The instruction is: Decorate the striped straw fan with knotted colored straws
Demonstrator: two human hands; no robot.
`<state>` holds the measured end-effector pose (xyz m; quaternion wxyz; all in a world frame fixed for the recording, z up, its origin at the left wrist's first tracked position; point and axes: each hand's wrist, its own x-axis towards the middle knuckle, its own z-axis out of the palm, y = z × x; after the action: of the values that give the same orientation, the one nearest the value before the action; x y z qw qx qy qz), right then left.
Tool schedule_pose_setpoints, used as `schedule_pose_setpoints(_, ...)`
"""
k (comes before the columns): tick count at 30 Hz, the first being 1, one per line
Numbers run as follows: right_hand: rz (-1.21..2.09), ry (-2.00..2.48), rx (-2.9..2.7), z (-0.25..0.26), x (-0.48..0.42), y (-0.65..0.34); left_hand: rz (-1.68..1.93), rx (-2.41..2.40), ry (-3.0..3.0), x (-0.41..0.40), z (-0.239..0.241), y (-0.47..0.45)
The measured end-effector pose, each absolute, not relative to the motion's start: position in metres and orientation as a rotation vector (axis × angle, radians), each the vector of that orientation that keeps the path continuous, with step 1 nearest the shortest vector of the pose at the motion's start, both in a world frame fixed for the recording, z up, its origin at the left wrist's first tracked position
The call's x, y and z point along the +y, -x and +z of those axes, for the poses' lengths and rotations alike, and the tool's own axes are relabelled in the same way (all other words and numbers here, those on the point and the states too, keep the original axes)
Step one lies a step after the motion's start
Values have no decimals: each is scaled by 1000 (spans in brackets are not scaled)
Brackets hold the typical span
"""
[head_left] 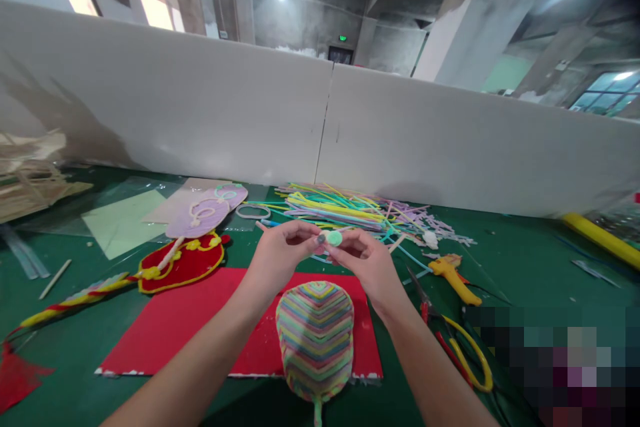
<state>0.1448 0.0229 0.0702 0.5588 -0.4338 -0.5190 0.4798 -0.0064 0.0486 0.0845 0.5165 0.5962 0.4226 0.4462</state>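
Between my two hands is a small round mint-green coil (333, 238) with a pale strip behind it. My left hand (284, 250) pinches at its left side, near a small dark spot at the fingertips. From the right, my right hand (366, 259) has its thumb and fingers closed on the coil's edge. Below them lies a leaf-shaped fan (315, 340), covered with multicoloured fuzzy strips in a chevron pattern, its green handle pointing towards me. It rests partly on a red board (200, 320).
Behind my hands lies a pile of coloured pipe cleaners (345, 210). On the right are a yellow glue gun (455, 278) and scissors (467, 360). At left lie a red fan (187, 263) and purple fan shapes (203, 212). A white partition (225, 113) stands behind.
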Motion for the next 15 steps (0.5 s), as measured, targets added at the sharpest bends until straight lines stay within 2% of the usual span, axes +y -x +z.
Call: schedule_pose_setpoints(15,1109,1074,-1224,70,24,-153,1076,1064,-1419,46,93,7)
